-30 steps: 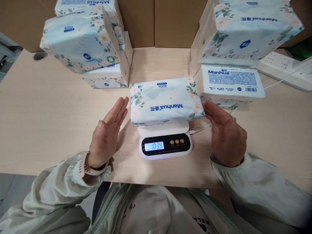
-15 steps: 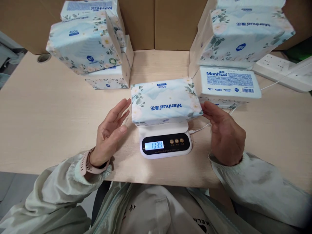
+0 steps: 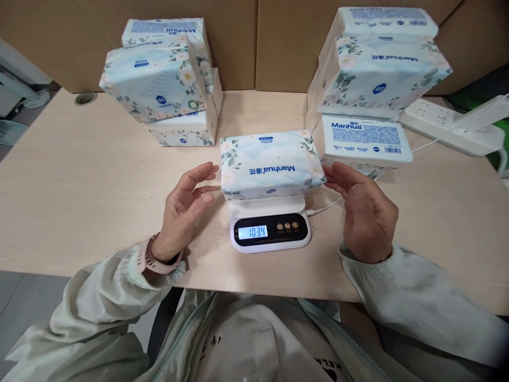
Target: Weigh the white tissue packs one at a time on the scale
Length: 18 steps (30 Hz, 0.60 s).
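Observation:
A tissue pack [image 3: 272, 162], pale blue with flowers and the word Manhua upside down to me, lies on the white digital scale [image 3: 270, 241]. The lit display reads 103.4. My left hand [image 3: 185, 209] is held just off the pack's left end, fingers apart and holding nothing. At the other end my right hand [image 3: 363, 212] is open too, its fingertips at the pack's right edge; whether they touch it I cannot tell. The pack hides most of the weighing plate.
Tissue packs [image 3: 155, 79] are stacked at the back left. Another stack of tissue packs [image 3: 389, 79] stands at the back right, beside a white power strip [image 3: 449, 127]. A white cable [image 3: 328, 206] runs from the scale's right side. Cardboard [image 3: 278, 48] lines the table's rear.
The camera view has shifted a little, showing more of the stacks' tops. Both hands stay by the pack's ends, the left slightly nearer. The display still reads 103.4.

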Tool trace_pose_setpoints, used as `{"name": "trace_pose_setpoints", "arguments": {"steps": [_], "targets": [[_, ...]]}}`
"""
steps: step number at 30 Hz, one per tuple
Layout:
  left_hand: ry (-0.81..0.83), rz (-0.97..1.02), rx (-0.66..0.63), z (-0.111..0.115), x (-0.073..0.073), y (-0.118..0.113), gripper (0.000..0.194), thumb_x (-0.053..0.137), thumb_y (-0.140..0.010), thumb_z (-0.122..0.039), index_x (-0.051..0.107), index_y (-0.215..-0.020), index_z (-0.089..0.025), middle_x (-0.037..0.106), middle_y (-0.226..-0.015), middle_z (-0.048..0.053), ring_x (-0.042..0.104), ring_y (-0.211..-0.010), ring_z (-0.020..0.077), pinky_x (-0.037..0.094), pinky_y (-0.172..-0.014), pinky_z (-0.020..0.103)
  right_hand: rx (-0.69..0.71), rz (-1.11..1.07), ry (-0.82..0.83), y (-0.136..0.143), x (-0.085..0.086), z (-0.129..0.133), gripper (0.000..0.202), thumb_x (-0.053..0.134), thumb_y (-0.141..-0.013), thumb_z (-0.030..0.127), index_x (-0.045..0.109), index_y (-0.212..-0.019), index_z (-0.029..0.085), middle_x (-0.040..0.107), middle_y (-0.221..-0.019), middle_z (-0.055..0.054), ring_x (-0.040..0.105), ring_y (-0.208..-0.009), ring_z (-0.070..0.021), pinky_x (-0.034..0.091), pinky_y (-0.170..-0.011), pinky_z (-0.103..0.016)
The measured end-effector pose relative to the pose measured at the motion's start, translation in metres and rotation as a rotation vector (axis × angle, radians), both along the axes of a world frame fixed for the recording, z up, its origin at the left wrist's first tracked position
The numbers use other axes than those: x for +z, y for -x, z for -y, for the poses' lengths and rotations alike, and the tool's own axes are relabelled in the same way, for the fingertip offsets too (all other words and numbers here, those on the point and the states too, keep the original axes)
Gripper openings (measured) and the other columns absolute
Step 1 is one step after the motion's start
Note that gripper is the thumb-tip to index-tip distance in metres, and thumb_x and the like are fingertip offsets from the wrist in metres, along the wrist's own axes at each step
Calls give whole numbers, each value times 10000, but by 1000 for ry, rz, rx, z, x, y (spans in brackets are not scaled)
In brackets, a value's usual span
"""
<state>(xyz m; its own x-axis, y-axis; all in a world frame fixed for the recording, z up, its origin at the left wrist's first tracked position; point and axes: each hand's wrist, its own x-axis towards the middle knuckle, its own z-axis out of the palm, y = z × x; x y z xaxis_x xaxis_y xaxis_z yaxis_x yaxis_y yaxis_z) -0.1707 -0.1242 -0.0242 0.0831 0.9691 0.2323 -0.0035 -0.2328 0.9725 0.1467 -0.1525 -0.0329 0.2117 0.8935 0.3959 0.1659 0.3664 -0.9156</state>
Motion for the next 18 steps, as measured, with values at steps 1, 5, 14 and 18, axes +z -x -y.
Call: {"name": "trace_pose_setpoints", "arguments": {"steps": [1, 5, 14, 18], "targets": [[3, -1, -12, 0, -1, 0, 491, 856, -926, -449, 758, -1397, -353, 706, -1503, 47, 633, -1422, 303, 617, -1141, 482, 11, 0, -6, 0, 1, 0, 312, 610, -1080, 435, 780, -1342, 452, 826, -1328, 16, 773, -1278, -301, 644, -1120, -549], [-13, 18, -68, 0, -4, 0, 543, 833, -942, -480, 719, -1461, -368, 648, -1590, 45, 552, -1536, 355, 507, -1279, 604, 42, 11, -14, 2, 3, -2, 322, 658, -1068, 407, 773, -1368, 381, 822, -1340, -10, 793, -1239, -269, 665, -1108, -514], [56, 60, -262, -16, 16, -7, 764, 980, -803, -424, 685, -1498, -313, 513, -1714, 80, 317, -1684, 427, 271, -1427, 630, 181, 214, 50, 3, 20, -9, 557, 675, -1052, 468, 560, -1594, 413, 713, -1539, -28, 651, -1480, -299, 584, -1222, -558], [-14, 12, -259, -45, 38, -18, 812, 1037, -713, -359, 701, -1450, -302, 498, -1726, 50, 278, -1701, 426, 264, -1426, 639, 199, 360, 30, 10, 46, -36, 600, 709, -1015, 502, 556, -1583, 383, 646, -1611, -24, 613, -1507, -323, 622, -1172, -511]]}}
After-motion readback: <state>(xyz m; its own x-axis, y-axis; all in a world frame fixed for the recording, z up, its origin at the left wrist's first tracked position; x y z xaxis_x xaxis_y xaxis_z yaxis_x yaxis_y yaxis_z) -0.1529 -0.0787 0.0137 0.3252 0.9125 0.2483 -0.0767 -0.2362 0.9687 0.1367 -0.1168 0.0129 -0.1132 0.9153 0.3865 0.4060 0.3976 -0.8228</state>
